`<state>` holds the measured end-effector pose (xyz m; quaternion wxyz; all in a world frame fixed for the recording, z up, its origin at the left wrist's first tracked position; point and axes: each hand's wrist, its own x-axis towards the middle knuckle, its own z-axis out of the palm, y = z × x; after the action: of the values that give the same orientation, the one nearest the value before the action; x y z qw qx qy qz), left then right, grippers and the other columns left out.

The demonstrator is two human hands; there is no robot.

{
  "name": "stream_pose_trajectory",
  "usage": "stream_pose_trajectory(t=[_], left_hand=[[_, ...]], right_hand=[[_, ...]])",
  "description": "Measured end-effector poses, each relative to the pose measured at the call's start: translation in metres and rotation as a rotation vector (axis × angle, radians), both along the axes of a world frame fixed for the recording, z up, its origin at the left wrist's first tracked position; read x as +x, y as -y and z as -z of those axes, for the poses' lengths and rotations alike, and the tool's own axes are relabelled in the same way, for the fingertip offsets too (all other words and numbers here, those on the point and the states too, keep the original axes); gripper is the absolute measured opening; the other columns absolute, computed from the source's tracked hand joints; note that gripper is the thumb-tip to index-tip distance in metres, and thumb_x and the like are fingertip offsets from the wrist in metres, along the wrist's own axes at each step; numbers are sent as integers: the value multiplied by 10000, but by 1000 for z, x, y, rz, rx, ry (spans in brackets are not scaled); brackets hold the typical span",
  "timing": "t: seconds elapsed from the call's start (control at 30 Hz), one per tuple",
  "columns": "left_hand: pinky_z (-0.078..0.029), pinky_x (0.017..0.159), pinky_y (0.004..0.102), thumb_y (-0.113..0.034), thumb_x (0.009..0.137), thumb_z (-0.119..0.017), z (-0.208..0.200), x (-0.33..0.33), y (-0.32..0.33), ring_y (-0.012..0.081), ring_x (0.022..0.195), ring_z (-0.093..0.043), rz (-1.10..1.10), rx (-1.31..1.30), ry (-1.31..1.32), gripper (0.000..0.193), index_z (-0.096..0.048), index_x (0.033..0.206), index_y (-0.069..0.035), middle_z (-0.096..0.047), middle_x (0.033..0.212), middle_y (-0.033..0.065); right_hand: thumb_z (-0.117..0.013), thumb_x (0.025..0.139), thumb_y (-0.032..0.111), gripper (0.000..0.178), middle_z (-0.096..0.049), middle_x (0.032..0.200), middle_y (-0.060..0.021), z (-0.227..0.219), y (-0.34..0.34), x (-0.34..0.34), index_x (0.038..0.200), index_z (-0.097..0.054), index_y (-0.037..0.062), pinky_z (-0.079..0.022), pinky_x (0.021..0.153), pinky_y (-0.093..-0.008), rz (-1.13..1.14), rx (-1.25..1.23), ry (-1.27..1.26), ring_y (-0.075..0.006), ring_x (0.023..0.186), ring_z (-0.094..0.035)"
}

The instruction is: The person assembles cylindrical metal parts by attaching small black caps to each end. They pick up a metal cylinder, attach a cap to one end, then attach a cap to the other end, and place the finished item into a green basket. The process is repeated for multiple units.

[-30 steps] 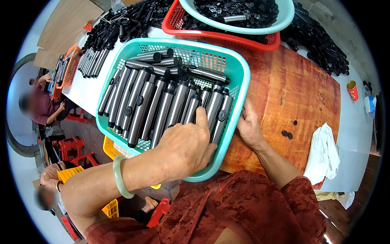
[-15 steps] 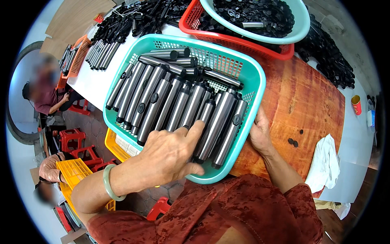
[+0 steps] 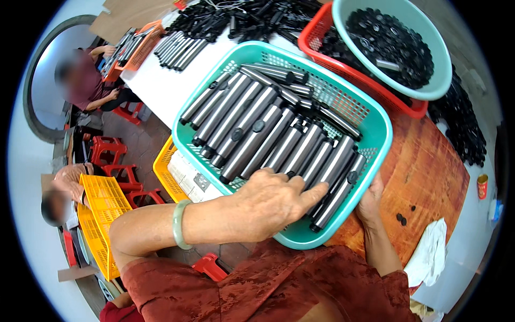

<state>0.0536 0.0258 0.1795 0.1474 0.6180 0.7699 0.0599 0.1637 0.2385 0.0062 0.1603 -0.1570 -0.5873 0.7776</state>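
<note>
A teal plastic basket with perforated walls holds several metal tubes with black ends, most lying side by side, a few crosswise at the far end. Some tubes carry a black oval button. My left hand, with a pale green bangle on its wrist, lies over the near ends of the tubes. Its fingers are bent and partly apart, the index finger reaching right across a tube; the fingertips are partly hidden. At the basket's right side my right hand grips the outer wall, its fingers mostly hidden behind it.
Beyond the basket stand a red basket and a teal basin of small black parts. Black parts are heaped at the back. A white cloth and black discs lie right. Yellow crates and two people are left.
The view has shifted, so the basket and table appear farther right. My left hand has moved toward the right-hand tubes. The person at the far left now reaches into an orange basket.
</note>
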Motion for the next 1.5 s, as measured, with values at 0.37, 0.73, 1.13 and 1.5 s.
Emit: stream_pose_trajectory(t=[0.37,0.73,1.13,1.5], left_hand=[[-399,488,305,-58,698,-650,3,-15,6,174,564,-564,129,227,-31,548,-519,1225,14,-518,667,38],[-472,530,212,-143,803,-680,-3,-185,99,101,593,-579,-815,671,120,346,-628,1088,45,-623,707,64],[-478,895,423,-101,800,-587,121,-370,171,341,1059,-576,-1251,418,-437,271,-642,1042,5,-575,1185,165],[-479,880,454,-147,817,-593,152,-409,176,358,1048,-570,-1268,284,-499,324,-620,1130,-69,-574,1148,169]], right_hand=[[-602,876,65,383,-567,1070,-29,-19,7,-3,1233,-475,9,-470,806,-246,14,-36,21,-108,928,-548],[-600,869,65,307,-559,958,15,-12,10,-1,1162,-523,21,-458,692,-210,134,-25,36,-74,811,-534],[-501,917,110,227,-574,968,-4,17,-3,17,1116,-529,3,-469,731,-242,209,72,158,-93,848,-547],[-469,936,144,123,-488,786,43,42,-15,41,988,-518,44,-399,534,-205,268,18,209,-46,655,-477]])
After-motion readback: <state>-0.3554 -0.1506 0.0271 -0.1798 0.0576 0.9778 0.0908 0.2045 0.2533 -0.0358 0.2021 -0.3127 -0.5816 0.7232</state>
